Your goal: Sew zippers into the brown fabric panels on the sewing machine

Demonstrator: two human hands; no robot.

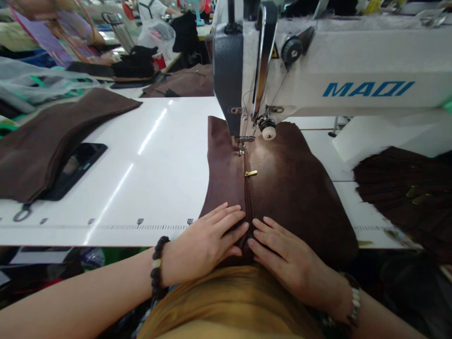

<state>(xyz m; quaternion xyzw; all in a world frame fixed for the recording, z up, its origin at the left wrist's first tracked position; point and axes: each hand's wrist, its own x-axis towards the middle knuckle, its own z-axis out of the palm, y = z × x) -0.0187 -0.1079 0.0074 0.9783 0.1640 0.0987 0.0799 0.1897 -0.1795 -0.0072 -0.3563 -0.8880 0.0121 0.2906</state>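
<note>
Both hands flat, grip released: left hand [206,240], right hand [282,254] pressing brown fabric [293,188] beside zipper [249,188]; needle hidden behind presser foot [243,141].

needle [242,149] too small, zipper stack [406,197] cut off

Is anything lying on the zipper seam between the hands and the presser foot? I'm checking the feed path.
Only the brass zipper pull lies on the zipper, between the left hand, right hand and presser foot.
</note>
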